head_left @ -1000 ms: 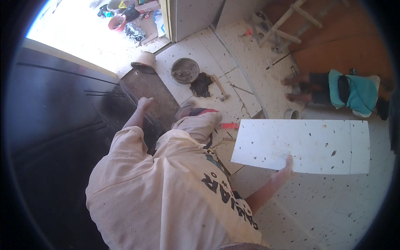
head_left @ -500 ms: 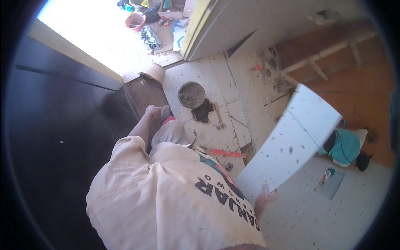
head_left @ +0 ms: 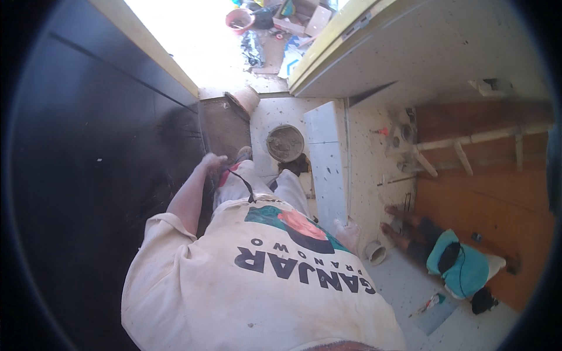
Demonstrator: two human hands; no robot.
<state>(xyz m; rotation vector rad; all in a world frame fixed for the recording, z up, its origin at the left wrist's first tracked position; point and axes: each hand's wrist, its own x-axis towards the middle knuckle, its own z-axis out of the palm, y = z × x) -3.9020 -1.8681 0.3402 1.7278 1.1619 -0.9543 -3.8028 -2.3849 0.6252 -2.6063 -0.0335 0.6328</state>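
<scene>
My right hand (head_left: 346,233) grips the lower end of a long white panel (head_left: 326,158) with dark specks and a thin line across it. The panel stands up steeply to the right of my legs and covers part of the floor. My left hand (head_left: 215,161) is near my left knee, beside a dark wall-like surface (head_left: 117,175). Its fingers look loosely stretched, though a little blurred, and nothing shows in them. A round bucket of grey mortar (head_left: 285,143) stands just left of the panel, with a dark crumpled thing (head_left: 300,165) beside it.
A tipped pale bucket (head_left: 244,99) lies by the bright doorway. Rubble and a red bucket (head_left: 240,20) are outside. At right, another person in a teal shirt (head_left: 453,260) is low beside an orange-brown surface, near a wooden ladder (head_left: 465,158). A short pipe-like piece (head_left: 374,251) lies nearby.
The panel has swung left and turned more upright, with my right hand still on it. It now hides the hammer and red bar on the floor. More of the other person shows.
</scene>
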